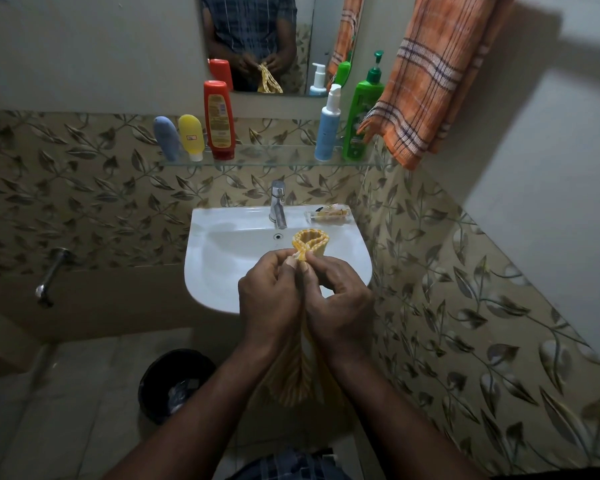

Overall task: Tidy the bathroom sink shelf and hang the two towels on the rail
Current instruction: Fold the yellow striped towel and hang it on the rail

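Leaf-tiled bathroom, above the white sink [222,251]: your left hand [269,292] and right hand [338,299], side by side, pinch the yellow towel [309,241], its length hanging below. Soft, light, floppy; you'd likely spread it by its corners.

Above the sink [222,244], the orange towel [426,88] is cut off at the top; bottle labels [219,117] are unreadably small. Over it, the left hand [271,292] and right hand [340,299] hide the middle of the yellow towel [309,241].
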Available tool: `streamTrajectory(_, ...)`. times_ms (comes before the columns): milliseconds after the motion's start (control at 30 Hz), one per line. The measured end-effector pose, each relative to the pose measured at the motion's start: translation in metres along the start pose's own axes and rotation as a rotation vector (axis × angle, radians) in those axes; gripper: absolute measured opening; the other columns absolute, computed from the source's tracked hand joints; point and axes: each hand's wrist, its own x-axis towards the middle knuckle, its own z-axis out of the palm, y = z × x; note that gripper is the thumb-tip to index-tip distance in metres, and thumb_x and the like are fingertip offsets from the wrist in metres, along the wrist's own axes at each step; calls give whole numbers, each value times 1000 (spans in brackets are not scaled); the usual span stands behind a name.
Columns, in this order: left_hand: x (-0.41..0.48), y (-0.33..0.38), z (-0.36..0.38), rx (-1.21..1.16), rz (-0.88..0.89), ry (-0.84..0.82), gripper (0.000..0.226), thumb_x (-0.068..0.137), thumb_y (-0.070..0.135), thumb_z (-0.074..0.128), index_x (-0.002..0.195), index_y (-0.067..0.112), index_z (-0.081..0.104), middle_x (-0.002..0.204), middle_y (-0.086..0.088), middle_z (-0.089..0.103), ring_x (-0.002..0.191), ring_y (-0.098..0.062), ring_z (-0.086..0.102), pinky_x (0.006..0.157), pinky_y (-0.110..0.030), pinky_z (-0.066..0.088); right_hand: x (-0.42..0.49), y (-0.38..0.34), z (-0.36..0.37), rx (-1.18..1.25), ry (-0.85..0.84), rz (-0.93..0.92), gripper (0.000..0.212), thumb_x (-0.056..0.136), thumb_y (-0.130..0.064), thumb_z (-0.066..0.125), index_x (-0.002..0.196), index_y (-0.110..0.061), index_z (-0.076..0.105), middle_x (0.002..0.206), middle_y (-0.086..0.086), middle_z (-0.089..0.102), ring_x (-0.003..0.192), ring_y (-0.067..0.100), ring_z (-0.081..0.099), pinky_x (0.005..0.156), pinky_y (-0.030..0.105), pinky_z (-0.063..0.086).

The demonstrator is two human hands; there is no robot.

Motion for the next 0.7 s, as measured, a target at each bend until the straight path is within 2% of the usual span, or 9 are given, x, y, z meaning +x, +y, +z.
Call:
streamTrajectory(100, 5, 4, -5, 13, -2, -17, 38, 89, 55, 70, 108, 23, 77, 92, 9, 80, 90, -9, 77, 83, -42, 65, -3, -7, -2, -3, -32, 13, 26, 95, -8, 66, 118, -10, 79, 111, 0, 80, 103, 3, 72, 89, 20, 58)
streamTrajectory(167, 11, 6, -7, 71, 30, -13, 33, 86, 49, 82, 107, 24, 77, 89, 10, 80, 86, -2, 76, 79, -33, 63, -4, -12, -5, 5, -31, 69, 27, 96, -2, 62, 120, -9, 74, 105, 3, 81, 94, -6, 68, 81, 2, 46)
streamTrajectory(233, 19, 8, -9, 112, 68, -12, 21, 88, 37, 84, 104, 25, 77, 87, 12, 79, 83, 2, 74, 76, -27, 62, -1, -12, -6, 64, -68, 159, 23, 98, 1, 61, 118, -6, 70, 97, 1, 80, 85, -15, 67, 74, -1, 43)
streamTrajectory(267, 23, 9, -11, 133, 93, -18, 17, 90, 33, 83, 104, 24, 78, 87, 13, 78, 83, 3, 74, 75, -25, 61, 1, -10, -5, 105, -100, 185, 20, 99, -3, 60, 117, -7, 68, 97, -1, 81, 85, -14, 69, 74, 3, 47)
streamTrajectory(333, 30, 9, -15, 167, 155, -42, 16, 94, 27, 78, 108, 20, 78, 93, 12, 79, 87, 0, 75, 73, -18, 60, 11, -3, -6, 157, -145, 186, 18, 101, -19, 58, 115, -15, 67, 95, -5, 81, 88, 0, 76, 77, 24, 61)
streamTrajectory(400, 35, 9, -21, 200, 229, -63, 20, 97, 24, 75, 114, 15, 76, 100, 8, 79, 92, -5, 75, 72, -10, 55, 30, 7, -11, 105, -106, 189, 13, 101, -32, 62, 109, -24, 68, 90, -10, 78, 85, 4, 76, 74, 38, 64)
streamTrajectory(500, 41, 11, -29, 259, 344, -99, 23, 99, 22, 72, 119, 10, 75, 103, 5, 77, 93, -10, 73, 71, -4, 50, 76, 24, -29, -119, -83, 299, 19, 95, -41, 75, 104, -24, 71, 90, -15, 71, 84, -1, 68, 72, 29, 60)
streamTrajectory(567, 47, 12, -34, 269, 392, -132, 22, 100, 23, 70, 118, 11, 75, 102, 6, 75, 92, -9, 71, 70, -3, 47, 105, 38, -37, -208, -263, 386, 29, 88, -46, 81, 106, -25, 71, 97, -13, 72, 92, 6, 69, 76, 26, 56)
streamTrajectory(700, 61, 14, -42, 273, 461, -232, 24, 98, 35, 62, 115, 22, 73, 101, 10, 74, 91, -5, 70, 71, -7, 46, 136, 46, -32, -298, -610, 425, 43, 80, -41, 89, 117, -26, 72, 104, -13, 75, 99, 10, 71, 88, 41, 62)
